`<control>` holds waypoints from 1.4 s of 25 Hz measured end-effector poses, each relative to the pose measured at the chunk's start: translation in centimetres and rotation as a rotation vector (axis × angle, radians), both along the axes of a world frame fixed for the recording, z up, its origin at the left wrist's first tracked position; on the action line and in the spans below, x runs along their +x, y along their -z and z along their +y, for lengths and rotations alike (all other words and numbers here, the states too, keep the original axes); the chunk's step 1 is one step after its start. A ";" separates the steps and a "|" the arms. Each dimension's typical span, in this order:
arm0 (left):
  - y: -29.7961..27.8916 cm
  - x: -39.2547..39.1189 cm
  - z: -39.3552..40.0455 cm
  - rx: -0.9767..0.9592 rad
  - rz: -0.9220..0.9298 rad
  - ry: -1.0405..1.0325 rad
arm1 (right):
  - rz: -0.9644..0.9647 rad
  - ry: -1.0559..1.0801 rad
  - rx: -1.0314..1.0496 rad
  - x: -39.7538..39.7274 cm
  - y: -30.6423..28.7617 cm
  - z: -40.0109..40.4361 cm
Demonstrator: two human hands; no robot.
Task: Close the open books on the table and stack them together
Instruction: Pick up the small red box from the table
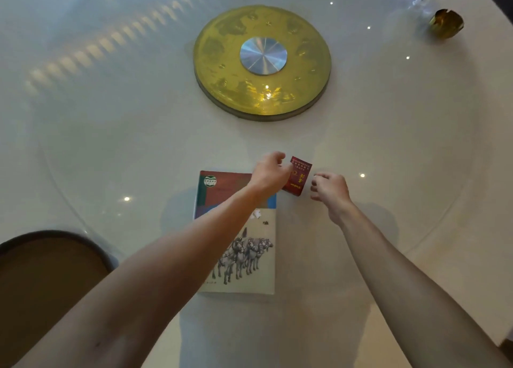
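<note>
A large closed book (249, 267) with horses on its pale cover lies flat on the white table (388, 151), near the front edge. My left forearm crosses over its upper half. My left hand (270, 170) pinches the left edge of a small red book (298, 177) with gold lettering, held just beyond the large book's top right corner. The small book is closed and tilted. My right hand (330, 190) hovers just right of the small red book, fingers curled and a little apart, touching nothing.
A round gold turntable base (222, 43) with a silver hub sits at the table's centre under a glass disc. A gold ashtray (447, 23) stands far right. A brown chair (47, 281) is at the lower left.
</note>
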State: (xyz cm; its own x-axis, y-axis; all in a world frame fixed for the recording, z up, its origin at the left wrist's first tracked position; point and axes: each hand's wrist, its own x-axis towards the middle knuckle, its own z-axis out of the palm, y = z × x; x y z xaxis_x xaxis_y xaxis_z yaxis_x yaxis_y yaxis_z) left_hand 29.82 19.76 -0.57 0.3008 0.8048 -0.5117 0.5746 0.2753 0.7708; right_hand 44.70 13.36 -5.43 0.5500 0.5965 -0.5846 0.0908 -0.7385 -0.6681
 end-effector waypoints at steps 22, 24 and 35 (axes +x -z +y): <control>-4.8 -7.7 -3.0 0.032 -0.274 -0.412 | 0.206 -0.199 0.373 -5.9 -8.2 -0.6; -5.9 -10.9 -4.3 0.031 -0.385 -0.484 | 0.176 -0.210 0.369 -8.7 -9.9 -0.8; -6.4 -32.3 -9.7 0.064 -0.486 -0.841 | 0.126 -0.455 0.293 -30.6 -12.4 -0.3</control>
